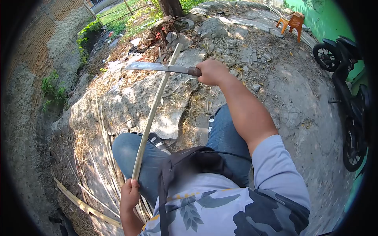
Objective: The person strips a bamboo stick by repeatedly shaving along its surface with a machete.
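My right hand point(213, 72) is closed around the dark handle of a machete point(151, 67), held out in front of me with its blade pointing left. The blade lies against a long, pale bamboo strip point(152, 108) near its far end, where a thin sliver curls up beside it. My left hand point(130, 193) grips the near end of that strip, low beside my bent knee. From there the strip slants up and away across my thigh. More bamboo strips point(105, 135) lie on the ground to my left, close to that hand.
Broken concrete point(138, 102) and scattered shavings cover the ground ahead. A rough wall point(27, 90) rises at left, with a tree trunk point(171, 7) at the top. On the right stand an orange plastic stool point(295, 25) and a parked black motorbike point(348, 90) by a green wall.
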Demonstrator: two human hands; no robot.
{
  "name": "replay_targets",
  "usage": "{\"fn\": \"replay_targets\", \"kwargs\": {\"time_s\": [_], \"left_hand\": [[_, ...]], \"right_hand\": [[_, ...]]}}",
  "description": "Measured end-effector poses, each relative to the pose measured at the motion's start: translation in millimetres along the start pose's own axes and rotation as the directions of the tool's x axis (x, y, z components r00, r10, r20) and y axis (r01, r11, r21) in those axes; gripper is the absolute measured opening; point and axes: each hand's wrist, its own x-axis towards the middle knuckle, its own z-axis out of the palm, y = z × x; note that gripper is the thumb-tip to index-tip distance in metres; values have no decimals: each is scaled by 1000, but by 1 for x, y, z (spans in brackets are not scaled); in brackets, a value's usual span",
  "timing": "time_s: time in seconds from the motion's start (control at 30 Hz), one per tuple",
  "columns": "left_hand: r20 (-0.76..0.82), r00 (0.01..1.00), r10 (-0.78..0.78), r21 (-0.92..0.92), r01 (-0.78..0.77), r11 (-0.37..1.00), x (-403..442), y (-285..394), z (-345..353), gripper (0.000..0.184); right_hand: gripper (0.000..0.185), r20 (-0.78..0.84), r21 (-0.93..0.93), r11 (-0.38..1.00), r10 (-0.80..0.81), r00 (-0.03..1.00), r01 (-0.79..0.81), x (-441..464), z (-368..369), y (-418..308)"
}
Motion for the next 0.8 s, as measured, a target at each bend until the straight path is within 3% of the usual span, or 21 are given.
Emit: {"fn": "replay_targets", "kwargs": {"time_s": [0.3,0.43,0.63,0.7,0.77,0.8], "left_hand": [[26,999,-47,-23,47,999,-2,1,-1,44],[17,998,63,-17,-63,998,3,-4,0,47],[81,987,-139,-10,140,990,-3,16,-9,43],[26,998,-52,31,51,998,-5,12,-4,43],[-9,1000,8,43,-7,999,-5,7,-1,43],[-13,1000,22,32,-21,999,-5,4,-1,43]], "right_hand": [[27,133,145,989,-55,990,35,-2,-14,-6],[24,146,37,981,-192,971,188,-9,-8,-16],[18,168,-94,857,-488,856,507,-26,19,-60],[18,136,-118,819,-548,826,562,-22,23,-62],[21,185,-155,865,-450,874,478,-16,-1,-46],[22,110,-129,922,-352,930,364,-4,0,-23]]}}
